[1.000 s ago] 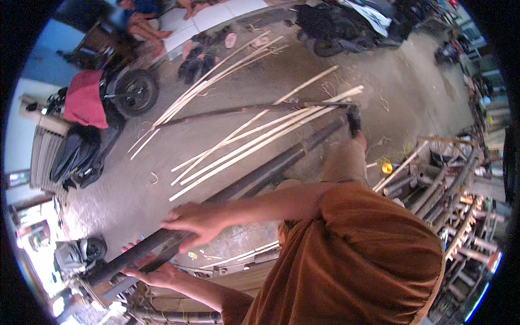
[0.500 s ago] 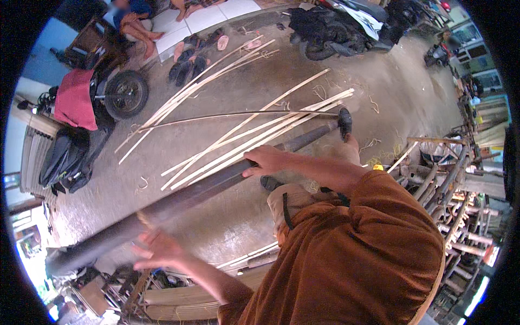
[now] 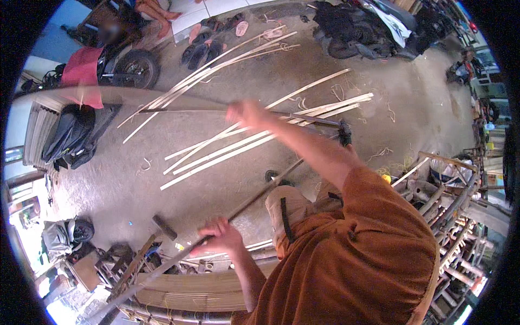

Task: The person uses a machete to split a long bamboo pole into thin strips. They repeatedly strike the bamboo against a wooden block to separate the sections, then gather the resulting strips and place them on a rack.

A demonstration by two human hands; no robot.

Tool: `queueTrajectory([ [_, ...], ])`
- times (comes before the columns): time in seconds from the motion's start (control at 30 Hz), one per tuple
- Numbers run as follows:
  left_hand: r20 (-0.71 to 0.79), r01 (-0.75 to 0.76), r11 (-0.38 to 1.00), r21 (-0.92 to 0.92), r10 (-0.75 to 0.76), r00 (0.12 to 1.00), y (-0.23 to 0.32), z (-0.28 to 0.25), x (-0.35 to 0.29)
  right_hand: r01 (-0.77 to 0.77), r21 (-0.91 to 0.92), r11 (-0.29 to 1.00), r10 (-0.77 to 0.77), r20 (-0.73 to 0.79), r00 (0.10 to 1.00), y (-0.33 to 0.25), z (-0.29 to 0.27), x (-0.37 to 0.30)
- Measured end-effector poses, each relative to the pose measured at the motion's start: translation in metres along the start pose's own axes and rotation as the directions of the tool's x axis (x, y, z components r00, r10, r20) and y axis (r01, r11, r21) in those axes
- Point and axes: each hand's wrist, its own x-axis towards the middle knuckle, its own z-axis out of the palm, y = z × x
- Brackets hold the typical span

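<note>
Two long dark split-bamboo lengths spread apart in a V, their closer ends toward my right foot. My right hand [image 3: 246, 115] is closed around the upper bamboo length [image 3: 179, 97], which reaches out to the far left; motion blurs both. Lower down, my left hand [image 3: 219, 238] grips the lower bamboo length [image 3: 252, 200], whose blurred end runs to the bottom left. A dark shoe [image 3: 345, 132] on my right foot is at the upper length's right end; whether it presses on it, I cannot tell.
Pale strips [image 3: 222, 151] lie across the concrete floor beyond my hands. Motorbikes stand at the left [image 3: 135, 70] and far right [image 3: 346, 40]. Sandals [image 3: 203, 51] lie near a seated person's legs [image 3: 157, 16]. A short dark cylinder [image 3: 165, 227] is left of my left hand.
The single dark pole now shows as two separated lengths. My right hand has risen up and left with one; my left hand, open before, has moved right and closed on the other.
</note>
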Motion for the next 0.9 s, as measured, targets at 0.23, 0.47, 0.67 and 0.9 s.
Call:
queueTrajectory([
  [0.23,-0.204,-0.009,1.0,0.019,0.013,0.979,0.018,-0.075,-0.041,-0.039,-0.191,0.981,-0.046,-0.421,0.906,0.048,-0.136,0.096],
  [0.47,-0.667,0.015,0.987,0.159,0.096,0.739,0.064,-0.154,-0.046,-0.104,-0.641,0.761,-0.306,-0.495,0.813,0.065,-0.299,0.158],
  [0.67,-0.23,-0.129,0.95,0.286,0.199,0.953,0.05,-0.009,0.038,-0.24,-0.117,0.964,0.209,-0.229,0.951,-0.049,-0.172,0.043],
  [0.9,-0.173,-0.067,0.945,0.32,0.128,0.976,-0.042,0.192,0.074,0.265,0.043,0.963,-0.258,0.419,0.87,-0.028,-0.07,-0.086],
])
